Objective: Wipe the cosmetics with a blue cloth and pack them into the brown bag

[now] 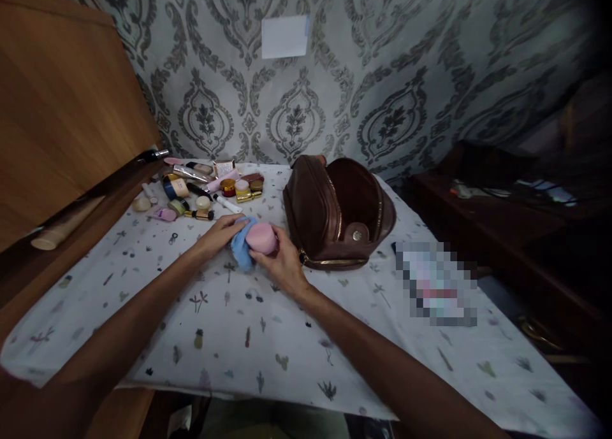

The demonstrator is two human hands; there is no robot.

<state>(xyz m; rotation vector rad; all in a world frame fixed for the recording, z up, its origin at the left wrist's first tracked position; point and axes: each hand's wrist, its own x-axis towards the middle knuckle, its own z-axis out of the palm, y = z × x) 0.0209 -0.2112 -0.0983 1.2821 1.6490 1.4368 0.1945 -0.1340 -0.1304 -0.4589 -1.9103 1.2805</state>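
My right hand (287,264) is closed around a rounded pink case (262,238), whose exact kind I cannot make out. In my left hand (220,233) is a light blue cloth (242,251), pressed against the left side of the pink case. Both hands are just above the middle of the table, left of a brown leather toiletry bag (310,203). The bag's top gapes wide, showing a dark lining. Beyond my left hand lies a cluster of cosmetics, among them a white tube (227,203), a small red-and-gold jar (228,187) and a cream-lidded jar (203,202).
A printed white cloth (229,356) covers the table. To the right lies a flat, pixelated object (437,283). A wooden panel (71,107) borders the left side, and a patterned wall (335,88) with a white paper (285,37) rises behind. Dark furniture (482,235) stands at right.
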